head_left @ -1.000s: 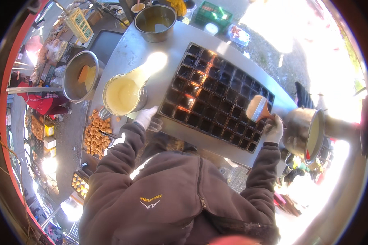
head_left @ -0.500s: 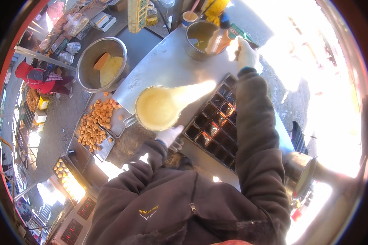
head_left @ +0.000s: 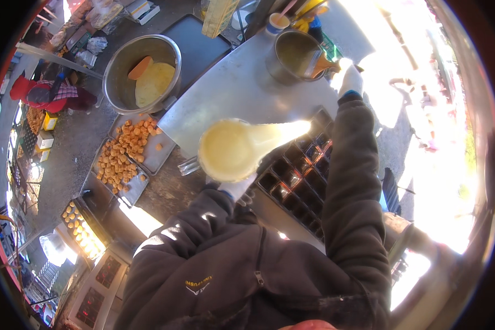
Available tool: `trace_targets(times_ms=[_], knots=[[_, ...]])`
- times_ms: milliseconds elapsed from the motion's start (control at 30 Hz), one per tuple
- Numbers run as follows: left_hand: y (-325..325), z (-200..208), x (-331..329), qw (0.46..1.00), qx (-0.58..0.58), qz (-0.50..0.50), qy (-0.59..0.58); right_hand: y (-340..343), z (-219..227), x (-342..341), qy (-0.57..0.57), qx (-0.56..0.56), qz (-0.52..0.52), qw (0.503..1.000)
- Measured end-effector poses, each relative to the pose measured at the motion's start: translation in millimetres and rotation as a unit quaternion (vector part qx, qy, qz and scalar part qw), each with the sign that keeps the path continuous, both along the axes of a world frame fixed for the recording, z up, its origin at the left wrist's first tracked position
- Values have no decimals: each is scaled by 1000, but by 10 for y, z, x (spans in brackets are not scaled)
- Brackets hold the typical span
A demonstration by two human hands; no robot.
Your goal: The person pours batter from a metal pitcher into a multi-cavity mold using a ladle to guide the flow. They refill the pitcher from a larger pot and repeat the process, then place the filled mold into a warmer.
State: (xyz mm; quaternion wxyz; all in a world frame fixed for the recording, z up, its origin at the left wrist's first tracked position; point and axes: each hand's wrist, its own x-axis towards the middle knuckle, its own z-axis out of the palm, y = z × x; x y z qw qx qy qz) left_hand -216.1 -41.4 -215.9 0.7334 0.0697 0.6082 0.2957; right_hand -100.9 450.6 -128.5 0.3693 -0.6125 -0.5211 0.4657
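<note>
A: Closest in, what is the left hand [head_left: 237, 188] doing?

B: Gloved in white, it is closed around the grip of a funnel-shaped batter dispenser [head_left: 234, 149] full of pale yellow batter. It keeps the dispenser level at the near edge of the metal table [head_left: 225, 91], spout pointing toward the dark mould tray [head_left: 300, 176].

A: And what has changed?

B: The right arm has moved. A second ago its hand was low at the far side of the mould tray; now the sleeve stretches away over that tray, nearly straight, and the right hand [head_left: 351, 78] has reached the steel pot [head_left: 294, 54] at the table's far end.

A: Is it holding anything?

B: An orange-brown brush or spatula [head_left: 320, 63] rests on the pot's rim just beside the glove, but glare hides the fingers, so I cannot tell. I judge the work has shifted from the moulds to the pot.

A: Farther out?

B: To the left, trays of fried golden balls [head_left: 124, 157], and beyond them a large steel bowl [head_left: 143, 71] holding yellow dough.
</note>
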Motion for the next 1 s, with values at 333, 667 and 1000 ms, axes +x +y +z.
trace_targets(times_ms=[333, 667, 1000], knots=[[27, -243, 249, 1000, -14, 2, 19, -811, 419, 701, 119, -25, -56, 991], [118, -82, 538, 998, 9, 12, 57, -3189, 391, 1894, 221, -77, -44, 971], [-93, -101, 1015, 992, 58, 32, 111, -4619, -135, 2625, 216, -137, -131, 958]])
